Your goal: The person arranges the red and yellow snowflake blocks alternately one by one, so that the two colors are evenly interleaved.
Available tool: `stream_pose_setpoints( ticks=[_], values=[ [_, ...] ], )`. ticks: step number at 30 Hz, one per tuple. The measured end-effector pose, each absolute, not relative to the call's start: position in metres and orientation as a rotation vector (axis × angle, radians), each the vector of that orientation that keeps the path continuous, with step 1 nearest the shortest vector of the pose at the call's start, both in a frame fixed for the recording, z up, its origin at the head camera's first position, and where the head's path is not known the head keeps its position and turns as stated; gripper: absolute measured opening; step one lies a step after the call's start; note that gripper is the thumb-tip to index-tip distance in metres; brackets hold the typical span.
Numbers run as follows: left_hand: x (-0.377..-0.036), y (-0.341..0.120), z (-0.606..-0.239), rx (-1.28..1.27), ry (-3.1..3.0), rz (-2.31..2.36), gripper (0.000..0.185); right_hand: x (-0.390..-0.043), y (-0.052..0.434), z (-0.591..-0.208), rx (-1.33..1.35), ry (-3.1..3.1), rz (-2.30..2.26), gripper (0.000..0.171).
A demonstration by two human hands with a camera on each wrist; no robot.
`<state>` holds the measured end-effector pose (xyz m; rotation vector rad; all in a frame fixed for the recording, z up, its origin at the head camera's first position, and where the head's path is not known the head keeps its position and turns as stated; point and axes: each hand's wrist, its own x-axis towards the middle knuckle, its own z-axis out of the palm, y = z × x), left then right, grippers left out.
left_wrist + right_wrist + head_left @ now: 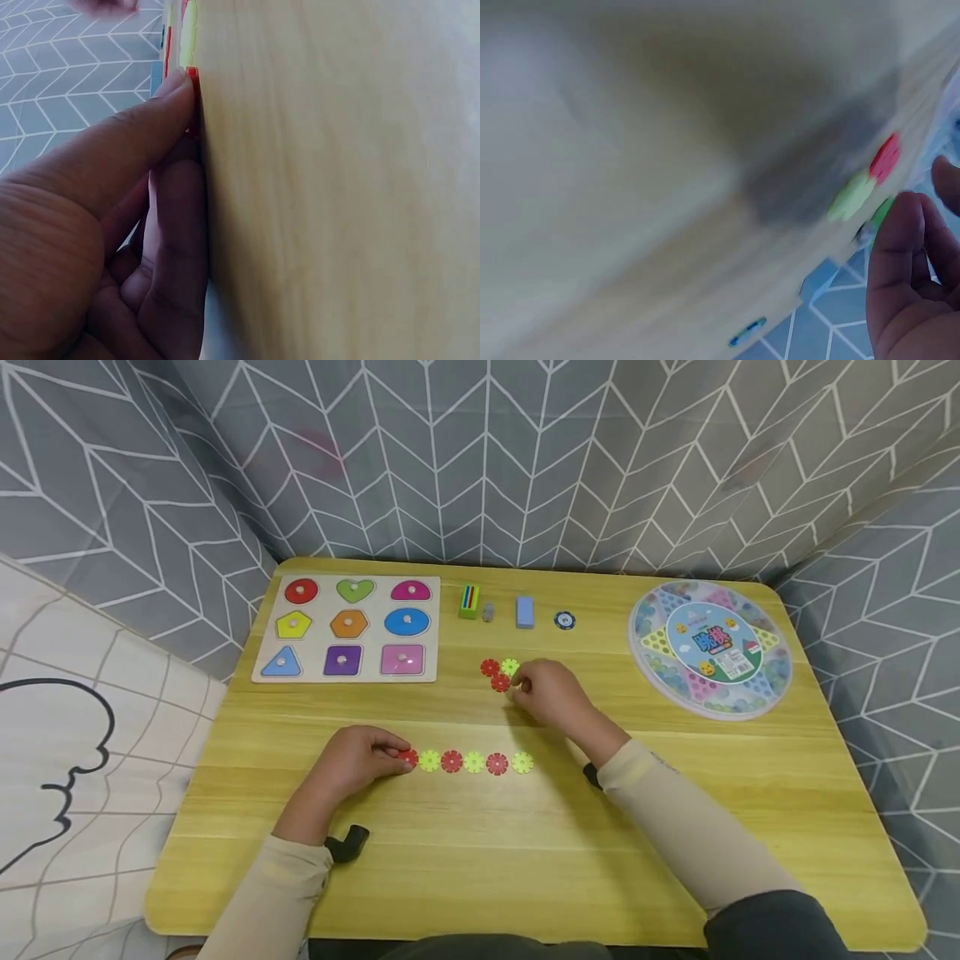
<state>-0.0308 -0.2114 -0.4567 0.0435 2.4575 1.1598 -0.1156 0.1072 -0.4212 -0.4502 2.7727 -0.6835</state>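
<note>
Hands rest on yellow wooden table, grey-curtained.

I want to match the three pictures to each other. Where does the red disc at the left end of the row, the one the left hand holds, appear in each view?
Head: red disc, lower centre, at the left hand fingertips.
Left wrist: top, left of centre, a red edge by the fingertip.
Right wrist: not in it.
Shared landmark: the wooden table, in all three.
</note>
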Motion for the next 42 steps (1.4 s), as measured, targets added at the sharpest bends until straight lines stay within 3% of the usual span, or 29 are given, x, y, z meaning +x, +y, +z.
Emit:
stream_pose_setpoints(
  ticks=[6, 19, 28, 42],
  values=[
    [-0.031, -0.211, -0.459, 0.052, 2.454, 1.162, 0.024, -0.147, 0.088, -0.43, -0.467, 2.817, -0.459, 0.029],
    [-0.032, -0.213, -0.454, 0.045, 2.467, 1.126, 0.023, -0.151, 0.074, -0.432, -0.49, 2.764, -0.332, 0.019],
    [-0.032, -0.212, -0.454, 0.038, 2.457, 1.137, 0.024, -0.152, 0.07, -0.431, -0.527, 2.758, -0.199, 0.025],
    [-0.032, -0.213, -0.456, 0.037, 2.451, 1.144, 0.025, -0.149, 0.078, -0.436, -0.379, 2.749, -0.497, 0.028]
  ],
)
